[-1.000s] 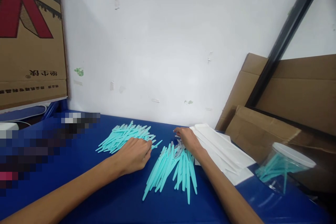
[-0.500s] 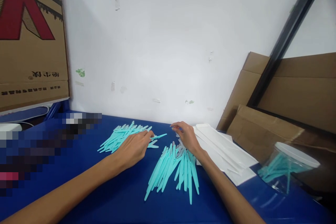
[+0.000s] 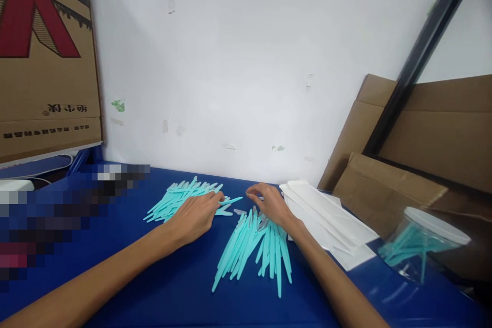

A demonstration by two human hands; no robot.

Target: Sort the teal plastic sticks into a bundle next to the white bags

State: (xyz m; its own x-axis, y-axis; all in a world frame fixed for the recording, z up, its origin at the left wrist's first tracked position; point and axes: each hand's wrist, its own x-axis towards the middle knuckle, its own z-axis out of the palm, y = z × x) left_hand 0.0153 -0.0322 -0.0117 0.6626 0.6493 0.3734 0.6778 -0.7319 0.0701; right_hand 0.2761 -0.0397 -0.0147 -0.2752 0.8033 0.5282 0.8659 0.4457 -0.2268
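Observation:
My left hand point(image 3: 198, 213) is closed on a turquoise eyebrow razor point(image 3: 233, 200), whose slim handle points right out of the fingertips. Beneath and behind that hand spreads a pile of similar razors point(image 3: 175, 201) with pale translucent caps. My right hand point(image 3: 270, 204) hovers over the capped ends of a second group of razors point(image 3: 240, 246), thumb and fingers pinched together. Whatever they may hold is too small to make out. A small translucent cap point(image 3: 240, 211) shows between the two groups. The second group fans toward me in two bunches.
White paper sheets or bags point(image 3: 326, 220) lie right of my right hand. Farther right stands a clear jar point(image 3: 421, 246) with a white lid and turquoise razors inside. Cardboard point(image 3: 388, 184) leans behind it. A large printed carton point(image 3: 46, 77) is at the left, and a white wall closes the back.
My right hand has shifted slightly left and down, its fingers drawing closer together. The translucent cap between the groups now shows. My left hand stays nearly still with its razor.

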